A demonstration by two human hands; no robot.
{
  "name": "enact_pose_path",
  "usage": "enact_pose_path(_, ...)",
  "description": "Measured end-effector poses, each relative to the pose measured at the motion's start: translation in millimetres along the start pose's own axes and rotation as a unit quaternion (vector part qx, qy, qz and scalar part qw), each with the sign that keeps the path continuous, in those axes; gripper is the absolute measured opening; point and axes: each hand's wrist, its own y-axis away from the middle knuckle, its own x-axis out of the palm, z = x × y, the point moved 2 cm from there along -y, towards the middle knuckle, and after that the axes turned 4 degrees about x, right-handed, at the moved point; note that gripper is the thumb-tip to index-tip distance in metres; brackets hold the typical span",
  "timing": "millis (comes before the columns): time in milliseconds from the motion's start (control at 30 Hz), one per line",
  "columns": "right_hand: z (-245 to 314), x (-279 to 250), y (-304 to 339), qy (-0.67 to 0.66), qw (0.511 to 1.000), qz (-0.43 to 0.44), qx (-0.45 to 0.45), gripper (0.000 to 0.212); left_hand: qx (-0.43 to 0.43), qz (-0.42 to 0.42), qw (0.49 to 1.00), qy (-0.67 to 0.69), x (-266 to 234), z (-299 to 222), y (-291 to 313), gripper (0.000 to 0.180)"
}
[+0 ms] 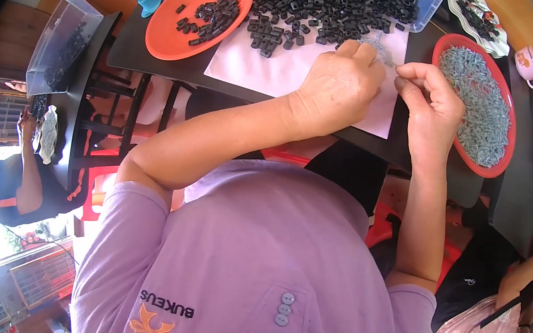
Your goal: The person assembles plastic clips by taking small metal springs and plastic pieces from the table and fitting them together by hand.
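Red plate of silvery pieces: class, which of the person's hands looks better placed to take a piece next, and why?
Probably the right hand: it is beside the red plate, while the left hand is farther off, over the pale sheet.

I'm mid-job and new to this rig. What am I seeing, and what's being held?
There is no machine: these are a person's bare hands, seen from a wide camera on their head, so straight edges curve. The left hand is curled above a pale sheet; the right hand has thumb and forefinger close together. Anything held is hidden or too small to tell. The dark table carries many black pieces, an orange plate with more, and a red tray of small silvery parts.
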Motion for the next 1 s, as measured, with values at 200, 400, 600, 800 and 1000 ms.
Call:
enact_pose_path(200,-6,-4,3,-0.057,0.997,-0.040,-0.013,0.012,-0.021,-0.006,1.000,-0.012,7,2,-4,0.015)
enact_pose_path(400,-6,-7,4,-0.098,0.993,-0.071,-0.012,0.014,0.058,0.024,0.996,-0.056,11,7,-20,0.013)
enact_pose_path(600,-6,-5,5,-0.112,0.992,-0.064,0.007,0.013,0.086,0.010,0.992,-0.086,11,3,-22,0.015)
enact_pose_path(800,13,-2,6,-0.088,0.996,0.018,0.003,0.014,-0.300,0.006,0.842,0.449,-15,-3,-12,0.009)
enact_pose_path(1000,14,12,15,-0.173,0.982,0.073,0.022,0.013,-0.469,-0.022,0.621,0.627,-35,-9,5,0.010)
